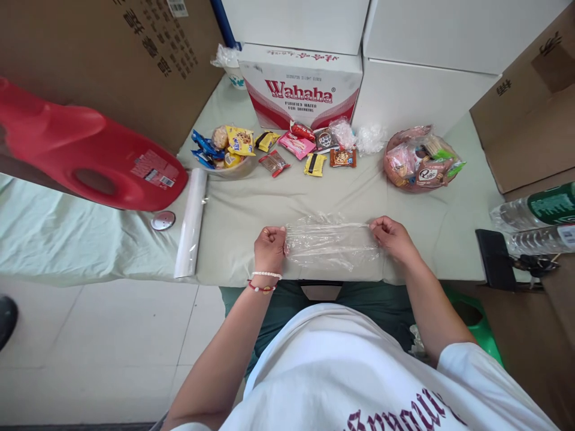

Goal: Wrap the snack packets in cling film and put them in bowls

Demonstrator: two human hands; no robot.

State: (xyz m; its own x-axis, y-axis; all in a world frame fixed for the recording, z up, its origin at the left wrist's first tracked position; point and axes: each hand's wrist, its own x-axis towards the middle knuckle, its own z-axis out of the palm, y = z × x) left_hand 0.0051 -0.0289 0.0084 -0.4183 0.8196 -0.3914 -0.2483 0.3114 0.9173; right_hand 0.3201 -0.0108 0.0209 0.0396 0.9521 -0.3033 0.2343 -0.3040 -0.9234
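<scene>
A sheet of clear plastic film (332,242), crinkled and gathered into lengthwise folds, stretches between my two hands just above the front of the cloth-covered table. At its left end, my left hand (270,244) is closed, pinching the edge. My right hand (392,234) pinches the opposite end between thumb and fingers. Left of my left hand lies a long white roll (191,224) with a shiny surface. Beyond the film, several small wrapped snacks are scattered, among them a yellow packet (315,164) and a brown cookie packet (343,158).
Snacks fill a clear bowl (236,169) at back left and a pinkish bowl (395,179) at back right. A Wahaha carton (300,90) stands behind. A large red jug (112,158) is at left; plastic bottles (534,239) and a black phone-like object (494,257) lie at right.
</scene>
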